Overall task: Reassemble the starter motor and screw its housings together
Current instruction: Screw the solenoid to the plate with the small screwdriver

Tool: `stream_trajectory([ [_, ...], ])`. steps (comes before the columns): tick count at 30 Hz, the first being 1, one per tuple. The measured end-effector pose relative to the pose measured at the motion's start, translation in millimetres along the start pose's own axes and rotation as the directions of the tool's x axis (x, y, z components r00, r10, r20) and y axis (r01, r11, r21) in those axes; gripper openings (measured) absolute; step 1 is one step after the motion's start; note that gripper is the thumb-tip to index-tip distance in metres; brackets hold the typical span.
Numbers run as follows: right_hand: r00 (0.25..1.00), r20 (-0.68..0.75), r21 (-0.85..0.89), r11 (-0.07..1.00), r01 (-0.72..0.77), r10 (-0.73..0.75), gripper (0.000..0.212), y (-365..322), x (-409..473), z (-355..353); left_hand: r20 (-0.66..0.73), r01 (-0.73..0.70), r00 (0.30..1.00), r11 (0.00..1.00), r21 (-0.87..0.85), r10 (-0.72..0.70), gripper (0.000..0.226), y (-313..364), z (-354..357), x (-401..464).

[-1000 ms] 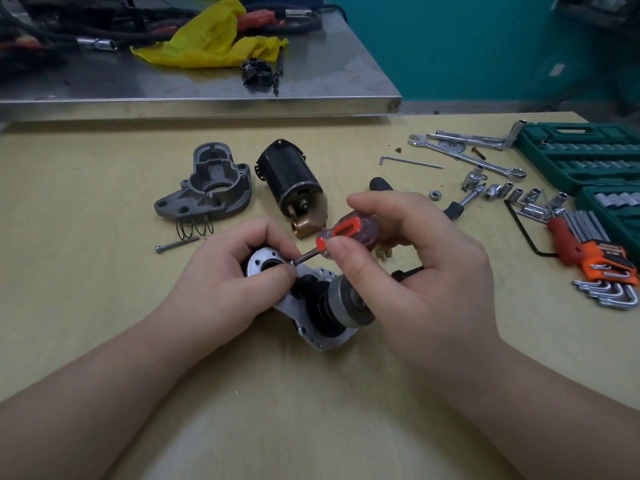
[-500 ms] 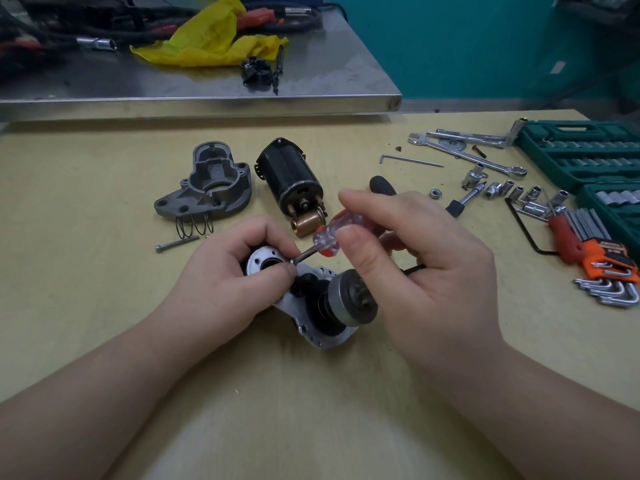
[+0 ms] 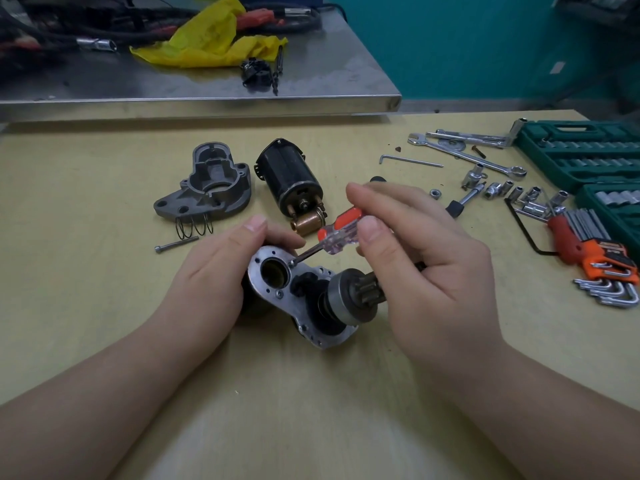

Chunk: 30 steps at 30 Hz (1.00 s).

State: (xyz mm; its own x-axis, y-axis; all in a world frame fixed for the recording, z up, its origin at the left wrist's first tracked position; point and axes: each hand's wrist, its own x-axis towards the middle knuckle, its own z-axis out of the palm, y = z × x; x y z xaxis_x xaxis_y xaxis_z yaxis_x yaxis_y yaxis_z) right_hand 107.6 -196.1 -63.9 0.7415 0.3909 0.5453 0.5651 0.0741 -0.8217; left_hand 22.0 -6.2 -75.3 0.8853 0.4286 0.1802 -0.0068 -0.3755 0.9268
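Repair workshop, shown by a worn yellow workbench (image 3: pixel 104 341) strewn with sockets (image 3: pixel 516 194), spanners (image 3: pixel 467 155) and hex keys (image 3: pixel 602 268) at right, green socket-set cases (image 3: pixel 581 157) at upper right, motor parts (image 3: pixel 291 178) at centre, and a steel table (image 3: pixel 207 84) with cables (image 3: pixel 52 26) at upper left.

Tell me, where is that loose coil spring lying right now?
In the head view the coil spring lies on the table's left side, against the near edge of the grey housing, just beyond a loose bolt.
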Motion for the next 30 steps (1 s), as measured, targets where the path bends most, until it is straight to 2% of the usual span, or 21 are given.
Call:
stream_trajectory([
  [3, 0.999, 0.03, 0.001, 1.0, 0.018, -0.018, 0.03, 1.9, -0.5, -0.3, 0.011, -0.042, 0.999, 0.996, 0.074, 0.041, 0.045, -0.7, -1.1, 1.3],
  [8, 1.0, -0.008, 0.015, 1.0, 0.019, -0.019, 0.02, -2.7, 1.8, 3.3, 0.016, 0.001, 1.0, 0.999, -0.054, 0.0, 0.044, -0.5, -0.1, 0.8],
  [14, 1.0, -0.003, -0.004, 1.0, 0.017, -0.017, 0.03, 0.9, -1.4, 4.0, -0.001, 0.003, 1.0, 0.995, -0.098, -0.003, 0.039, -0.1, 1.7, -0.4],
  [20, 0.999, -0.033, 0.007, 0.999, 0.035, -0.035, 0.019, -2.1, 1.7, 6.9, -0.032, -0.041, 0.999, 0.999, -0.02, 0.04, 0.04, -3.1, 0.5, -0.3],
  [26, 1.0, -0.025, 0.056, 0.998, 0.017, -0.015, 0.027, 3.0, -2.6, 6.9, -0.035, -0.05, 0.998, 0.999, 0.019, 0.05, 0.039, -1.9, 0.8, -0.3],
  [30, 0.999, -0.029, 0.047, 0.998, 0.036, -0.035, 0.024, -1.4, 1.2, 7.4, -0.03, -0.046, 0.998, 0.999, -0.008, 0.046, 0.035, -4.0, 0.7, 0.7],
])
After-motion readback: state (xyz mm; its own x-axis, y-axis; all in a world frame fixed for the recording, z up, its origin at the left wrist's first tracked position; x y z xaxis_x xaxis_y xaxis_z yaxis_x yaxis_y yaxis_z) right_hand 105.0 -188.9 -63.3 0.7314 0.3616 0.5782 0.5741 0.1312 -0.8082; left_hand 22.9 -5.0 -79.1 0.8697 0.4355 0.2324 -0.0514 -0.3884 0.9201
